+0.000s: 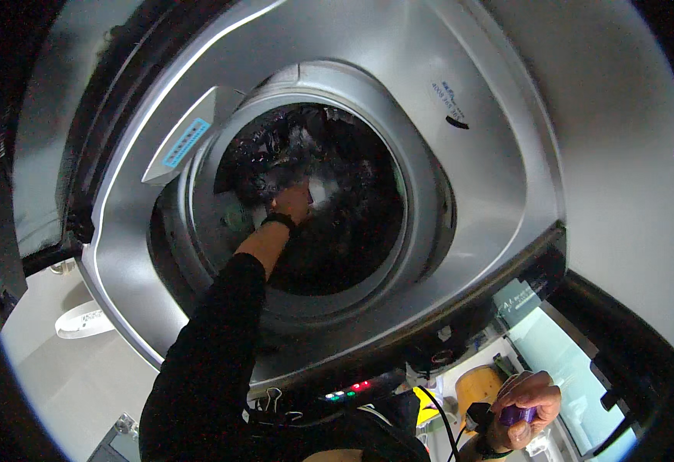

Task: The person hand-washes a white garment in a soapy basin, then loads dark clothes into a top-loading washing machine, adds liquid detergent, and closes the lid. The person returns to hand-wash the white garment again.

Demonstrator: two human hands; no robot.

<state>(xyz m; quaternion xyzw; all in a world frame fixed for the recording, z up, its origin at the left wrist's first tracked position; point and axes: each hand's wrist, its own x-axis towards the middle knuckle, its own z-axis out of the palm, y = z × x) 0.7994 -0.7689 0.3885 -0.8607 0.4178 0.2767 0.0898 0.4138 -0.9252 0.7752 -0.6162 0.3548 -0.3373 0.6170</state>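
Note:
My left hand point(292, 201) reaches down into the drum of a top-loading washing machine point(487, 173), a dark band around its wrist. Dark, wet-looking contents point(348, 242) fill the drum below the grey ring point(397, 254). A pale patch shows beside my left fingers, but gloom and blur hide what they touch or hold. At the lower right, outside the machine, my right hand point(536, 398) is curled around a small purple object point(517, 414), which may be a cap. My fingers cover part of it.
A light-grey dispenser piece point(184, 136) with a blue label juts over the drum's left side. Small lights glow on the control panel point(347, 390) along the near edge. A black cable point(445, 420) hangs near my right hand. A white oval object point(85, 320) is at left.

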